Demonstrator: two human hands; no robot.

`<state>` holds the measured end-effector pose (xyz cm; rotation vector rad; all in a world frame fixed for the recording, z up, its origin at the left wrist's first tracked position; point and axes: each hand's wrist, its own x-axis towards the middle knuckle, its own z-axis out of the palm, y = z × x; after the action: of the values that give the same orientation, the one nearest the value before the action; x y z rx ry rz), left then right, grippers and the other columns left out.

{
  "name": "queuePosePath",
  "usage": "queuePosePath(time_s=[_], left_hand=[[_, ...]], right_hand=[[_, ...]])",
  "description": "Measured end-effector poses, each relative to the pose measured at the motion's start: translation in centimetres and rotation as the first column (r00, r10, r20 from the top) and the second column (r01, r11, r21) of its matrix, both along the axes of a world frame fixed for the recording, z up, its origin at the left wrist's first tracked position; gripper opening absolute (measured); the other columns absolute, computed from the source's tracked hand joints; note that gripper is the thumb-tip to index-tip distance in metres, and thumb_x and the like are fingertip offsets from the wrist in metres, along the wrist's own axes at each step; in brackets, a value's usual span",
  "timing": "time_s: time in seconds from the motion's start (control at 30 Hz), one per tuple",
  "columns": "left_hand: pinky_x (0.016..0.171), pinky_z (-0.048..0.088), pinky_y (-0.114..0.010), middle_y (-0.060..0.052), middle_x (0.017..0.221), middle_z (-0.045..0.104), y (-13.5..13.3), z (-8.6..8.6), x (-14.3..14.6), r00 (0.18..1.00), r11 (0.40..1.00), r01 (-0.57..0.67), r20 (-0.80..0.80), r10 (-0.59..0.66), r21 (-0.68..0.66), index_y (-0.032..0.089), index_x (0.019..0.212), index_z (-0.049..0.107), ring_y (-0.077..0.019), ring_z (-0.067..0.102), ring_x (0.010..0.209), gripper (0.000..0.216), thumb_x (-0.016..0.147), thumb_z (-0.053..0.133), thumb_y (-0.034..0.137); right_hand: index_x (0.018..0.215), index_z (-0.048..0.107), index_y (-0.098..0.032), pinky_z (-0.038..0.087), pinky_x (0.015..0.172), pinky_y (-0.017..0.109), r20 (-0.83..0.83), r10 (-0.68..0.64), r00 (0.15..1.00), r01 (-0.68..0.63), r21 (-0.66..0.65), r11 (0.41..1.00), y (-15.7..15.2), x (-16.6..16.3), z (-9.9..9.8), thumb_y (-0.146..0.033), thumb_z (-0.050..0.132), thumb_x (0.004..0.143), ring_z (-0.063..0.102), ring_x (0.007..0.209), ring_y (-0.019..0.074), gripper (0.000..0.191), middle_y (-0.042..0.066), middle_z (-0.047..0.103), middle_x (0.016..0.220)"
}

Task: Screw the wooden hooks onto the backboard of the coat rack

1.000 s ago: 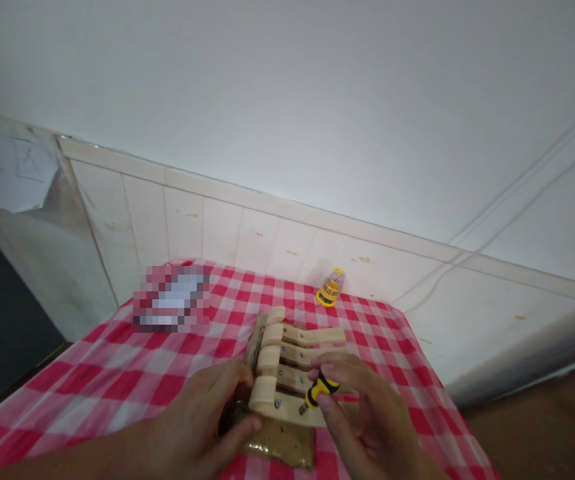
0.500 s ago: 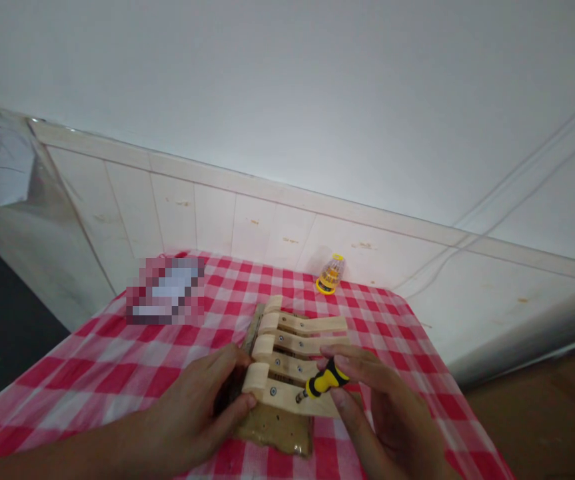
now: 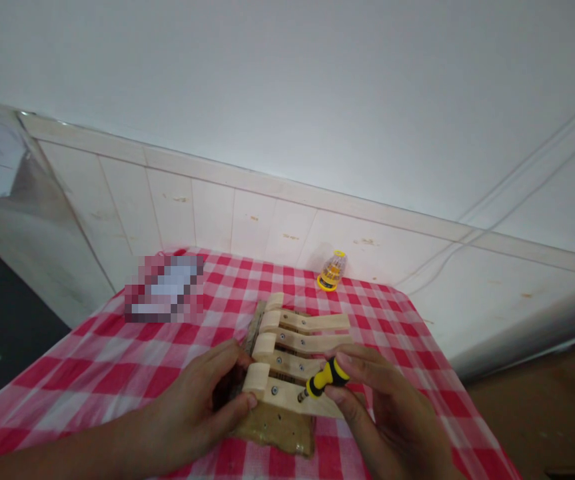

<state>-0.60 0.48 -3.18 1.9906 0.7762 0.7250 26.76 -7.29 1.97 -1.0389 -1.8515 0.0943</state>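
In the head view my right hand (image 3: 392, 407) grips a short yellow-and-black screwdriver (image 3: 326, 379) between thumb and fingers. Its tip meets the nearest pale wooden slat (image 3: 287, 396), right of a visible screw head (image 3: 274, 391). My left hand (image 3: 207, 397) holds that slat's thick left end, thumb on the near side and fingers around the back. Several similar slats, each with two screws, lie in a row across a brown board (image 3: 287, 433) with a shiny covering. Two small dark holes show in the board's bare near end.
A red-and-white checked cloth (image 3: 157, 360) covers the table. Near the wall stands a clear, yellow-capped bit case (image 3: 332, 271). A pixelated flat object (image 3: 167, 288) lies at the back left. White panelling (image 3: 212, 207) closes off the far side, with cables (image 3: 497, 223) to the right.
My right fingers have shifted slightly around the screwdriver handle, its tip staying at the same slat. My left hand keeps its hold. The whole view has moved a little.
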Motion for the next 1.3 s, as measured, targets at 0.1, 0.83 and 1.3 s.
queuePosePath(time_s=[0.1,0.83,1.3], left_hand=[[0.066,0.044,-0.028,-0.001,0.09,0.063,0.0,-0.2,0.0,1.0,1.0,0.001,-0.015,-0.001,-0.01,0.023,0.099,0.058,-0.0173,0.057,0.077,0.014,0.096,0.059,0.036],[0.069,0.045,-0.03,-0.003,0.095,0.063,0.1,0.4,-0.1,1.0,1.0,-0.001,-0.028,0.002,0.031,0.022,0.101,0.06,-0.019,0.058,0.082,0.015,0.095,0.06,0.037],[0.069,0.046,-0.031,-0.004,0.096,0.063,0.1,0.3,-0.1,0.999,1.0,-0.017,-0.031,0.017,0.012,0.022,0.101,0.061,-0.02,0.059,0.083,0.016,0.095,0.06,0.037]], right_hand=[[0.131,0.063,-0.025,0.062,0.1,0.028,-0.016,-0.019,1.0,0.02,0.027,0.999,0.2,-0.4,0.3,-0.008,0.069,0.091,0.073,0.113,0.0179,0.044,0.007,0.074,0.118],[0.134,0.055,-0.03,0.069,0.088,0.04,-0.143,0.061,0.988,-0.072,-0.072,0.995,0.1,-1.2,0.3,-0.002,0.06,0.093,0.075,0.111,0.0248,0.049,0.01,0.072,0.121],[0.122,0.061,-0.03,0.069,0.083,0.036,-0.193,0.014,0.981,-0.021,-0.036,0.999,0.5,-1.4,0.2,-0.004,0.07,0.088,0.075,0.105,0.0224,0.044,0.007,0.072,0.115]])
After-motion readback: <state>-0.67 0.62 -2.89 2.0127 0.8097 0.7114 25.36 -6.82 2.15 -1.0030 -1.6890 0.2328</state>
